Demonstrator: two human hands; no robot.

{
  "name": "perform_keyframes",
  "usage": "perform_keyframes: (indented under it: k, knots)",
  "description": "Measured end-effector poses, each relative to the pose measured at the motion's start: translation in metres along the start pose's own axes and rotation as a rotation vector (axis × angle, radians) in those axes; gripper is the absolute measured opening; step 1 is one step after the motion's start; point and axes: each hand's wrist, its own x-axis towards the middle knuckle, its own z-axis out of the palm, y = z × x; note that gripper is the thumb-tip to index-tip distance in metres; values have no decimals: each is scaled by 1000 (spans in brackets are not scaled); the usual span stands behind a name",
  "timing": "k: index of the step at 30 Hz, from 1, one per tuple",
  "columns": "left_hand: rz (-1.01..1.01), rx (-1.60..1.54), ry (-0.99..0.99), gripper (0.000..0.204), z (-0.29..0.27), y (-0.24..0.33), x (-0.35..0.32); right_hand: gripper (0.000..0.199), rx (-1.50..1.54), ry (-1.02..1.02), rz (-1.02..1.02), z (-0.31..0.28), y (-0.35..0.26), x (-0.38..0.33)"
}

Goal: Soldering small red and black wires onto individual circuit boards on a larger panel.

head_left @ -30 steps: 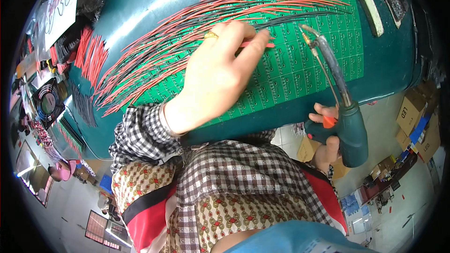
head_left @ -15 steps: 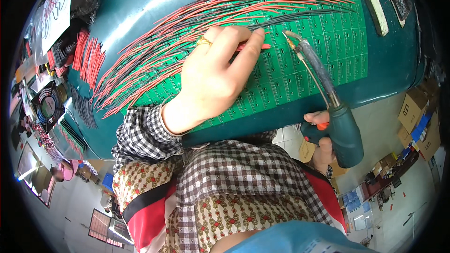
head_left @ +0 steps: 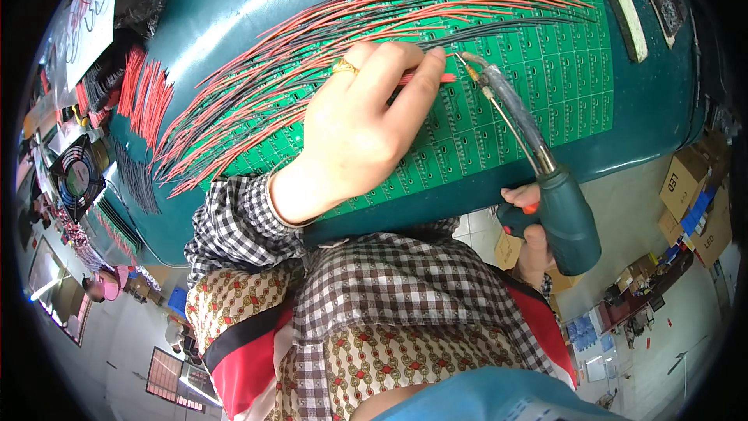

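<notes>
My left hand [head_left: 362, 121] is closed over a green panel of small circuit boards [head_left: 573, 109], pinching red wires [head_left: 446, 78] whose ends stick out past the fingers. In my right hand [head_left: 531, 238] is a dark green soldering gun [head_left: 569, 218] with a red trigger, gripped by its handle below the bench edge. A thin metal guide tube [head_left: 510, 121] runs along its barrel to the tip, which is close to my left thumb and index fingertips. Whether the tip touches a wire or a pad I cannot tell. Rows of red and black wires [head_left: 312, 39] lie fanned over the panel.
Bundles of red wires [head_left: 146, 97] and black wires [head_left: 136, 179] lie on the dark green bench mat [head_left: 210, 0] at left, near a small black fan [head_left: 78, 175]. A pale strip [head_left: 621, 8] lies at the far right. Cardboard boxes [head_left: 689, 195] stand beyond the right end.
The soldering gun has shifted slightly left, bringing its tip closer to my left fingertips. My left hand has barely moved and keeps its pinch.
</notes>
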Motion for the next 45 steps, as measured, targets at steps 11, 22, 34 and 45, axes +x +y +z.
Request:
perform_keyframes:
  k: [11,22,34,45]
  knots:
    - [40,15,11,35,0,-3,-1,49,-22,5,-51,4,1,1]
    - [-22,-15,9,36,-2,1,2,74,-203,111,14,4,-4,-2]
    - [-93,-94,-67,35,-14,8,20,62,-58,168,-2,4,-15,4]
    - [-57,-205,-12,39,-5,-4,9,67,-84,102,-32,0,-6,-2]
